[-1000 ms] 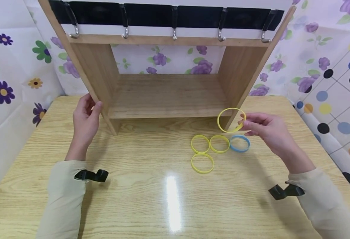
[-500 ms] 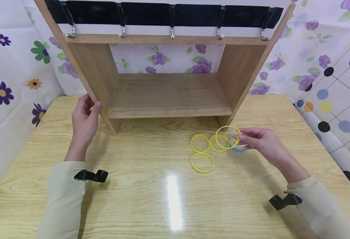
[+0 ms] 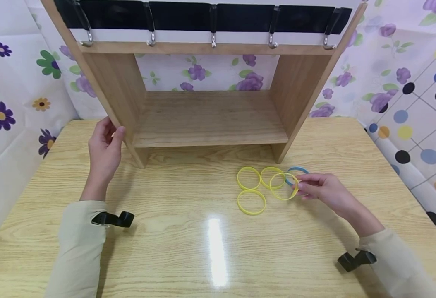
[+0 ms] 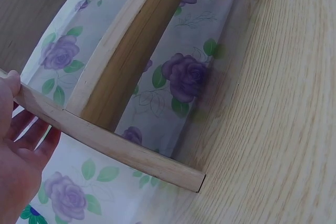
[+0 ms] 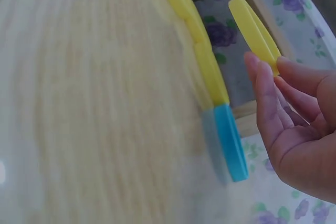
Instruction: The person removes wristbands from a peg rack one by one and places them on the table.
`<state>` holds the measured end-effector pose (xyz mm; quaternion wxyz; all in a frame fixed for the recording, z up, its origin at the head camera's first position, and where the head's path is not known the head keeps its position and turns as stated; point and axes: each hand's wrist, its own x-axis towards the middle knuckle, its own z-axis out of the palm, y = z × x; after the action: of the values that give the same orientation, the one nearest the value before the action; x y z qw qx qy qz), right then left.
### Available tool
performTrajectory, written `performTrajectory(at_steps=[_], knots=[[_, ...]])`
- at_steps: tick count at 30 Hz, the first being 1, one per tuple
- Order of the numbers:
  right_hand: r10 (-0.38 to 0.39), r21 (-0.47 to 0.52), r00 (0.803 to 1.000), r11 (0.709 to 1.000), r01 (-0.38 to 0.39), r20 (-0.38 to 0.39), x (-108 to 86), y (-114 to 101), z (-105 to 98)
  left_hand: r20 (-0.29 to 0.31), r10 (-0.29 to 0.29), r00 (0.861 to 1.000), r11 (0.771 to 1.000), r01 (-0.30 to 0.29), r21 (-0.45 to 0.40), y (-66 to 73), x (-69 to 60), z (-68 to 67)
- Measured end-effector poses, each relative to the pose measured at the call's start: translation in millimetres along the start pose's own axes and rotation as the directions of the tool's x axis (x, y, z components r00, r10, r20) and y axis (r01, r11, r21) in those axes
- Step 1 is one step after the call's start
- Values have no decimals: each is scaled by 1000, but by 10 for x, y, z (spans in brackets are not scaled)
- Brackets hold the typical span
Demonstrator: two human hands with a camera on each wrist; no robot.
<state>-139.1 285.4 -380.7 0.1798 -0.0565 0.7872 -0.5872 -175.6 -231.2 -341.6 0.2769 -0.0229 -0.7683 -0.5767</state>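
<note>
My left hand (image 3: 105, 155) grips the front edge of the left side panel (image 3: 119, 89) of a wooden shelf unit. In the left wrist view, the thumb lies on one face of that panel (image 4: 113, 142) and the fingers on the other. My right hand (image 3: 326, 192) pinches a thin yellow ring (image 5: 257, 35) between thumb and fingertips, tilted and raised off the table. Beneath and beside it lie a blue ring (image 3: 298, 167) and several yellow rings, among them the nearest one (image 3: 251, 214). The held ring overlaps some of them in the head view.
The wooden unit's lower shelf (image 3: 208, 120) spans between two side panels. Along its upper front runs a black strip (image 3: 180, 16) with several metal hooks (image 3: 213, 41). Light wood-grain table (image 3: 158, 240) lies in front; patterned sheets (image 3: 400, 87) cover the walls.
My right hand has come down and toward me with the yellow ring, from beside the unit's right panel to just over the rings on the table. My left hand keeps its grip.
</note>
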Motion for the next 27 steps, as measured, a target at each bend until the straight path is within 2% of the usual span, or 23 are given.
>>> performTrajectory(at_steps=[9,15,27], knots=[[18,-41,999,999,-16,46,-14,139,8,-9,5,1000,1000,-5,-9,6,-2,0],[32,-25,996,999,-30,81,-30,201,-12,-9,5,1000,1000,-5,-10,12,-5,1],[42,-21,994,999,-40,102,-53,237,10,-17,27,999,999,-28,-32,0,3,-2]])
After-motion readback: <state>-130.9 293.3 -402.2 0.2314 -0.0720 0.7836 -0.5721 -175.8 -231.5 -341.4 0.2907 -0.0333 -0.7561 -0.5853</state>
